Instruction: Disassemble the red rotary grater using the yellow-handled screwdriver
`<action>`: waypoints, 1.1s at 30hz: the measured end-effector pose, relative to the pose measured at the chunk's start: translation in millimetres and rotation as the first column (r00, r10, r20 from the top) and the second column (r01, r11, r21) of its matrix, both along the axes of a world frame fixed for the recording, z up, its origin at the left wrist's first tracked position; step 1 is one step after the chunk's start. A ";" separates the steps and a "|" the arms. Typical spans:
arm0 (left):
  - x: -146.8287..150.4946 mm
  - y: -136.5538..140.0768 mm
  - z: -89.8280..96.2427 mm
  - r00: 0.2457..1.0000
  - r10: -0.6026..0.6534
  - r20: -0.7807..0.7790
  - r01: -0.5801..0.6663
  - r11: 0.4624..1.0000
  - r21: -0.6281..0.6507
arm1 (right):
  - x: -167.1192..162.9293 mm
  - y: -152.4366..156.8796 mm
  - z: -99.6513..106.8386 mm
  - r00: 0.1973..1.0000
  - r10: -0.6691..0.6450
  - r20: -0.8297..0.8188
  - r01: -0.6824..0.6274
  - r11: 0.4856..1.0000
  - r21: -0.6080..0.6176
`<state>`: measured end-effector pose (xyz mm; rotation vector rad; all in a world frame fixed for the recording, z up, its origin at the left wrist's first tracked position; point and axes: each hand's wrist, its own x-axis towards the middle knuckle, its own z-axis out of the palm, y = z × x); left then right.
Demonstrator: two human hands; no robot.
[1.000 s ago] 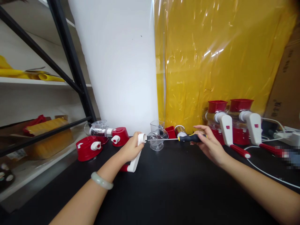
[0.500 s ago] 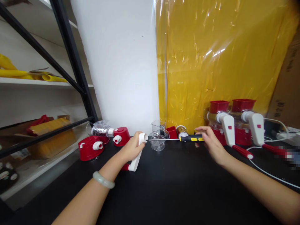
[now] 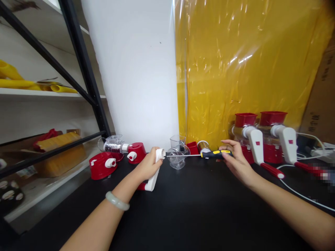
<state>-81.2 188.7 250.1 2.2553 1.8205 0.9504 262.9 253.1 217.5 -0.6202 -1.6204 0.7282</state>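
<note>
Crank (image 3: 153,180) is partly hidden by the left hand (image 3: 148,165).

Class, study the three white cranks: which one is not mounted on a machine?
The leftmost crank, gripped in the left hand, screwdriver pointed at its open end; the other two are on machines at right.

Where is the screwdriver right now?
In the head view, the screwdriver is just right of centre, its handle in the right hand and its shaft pointing left to the white crank in the left hand.
</note>
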 end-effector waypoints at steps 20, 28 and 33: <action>4.4 3.0 -4.1 0.999 -0.046 -0.019 0.046 0.998 0.032 | 9.7 -0.9 8.5 0.957 -0.159 0.242 0.172 0.985 -0.033; 3.1 8.5 -6.7 1.000 -0.012 -0.008 0.013 0.999 0.048 | 4.4 6.9 3.6 0.996 0.059 -0.064 -0.055 0.997 0.060; 4.2 8.5 -7.5 1.000 -0.024 0.005 0.023 0.997 0.073 | 9.1 3.7 4.7 0.972 -0.100 0.212 0.130 0.982 -0.136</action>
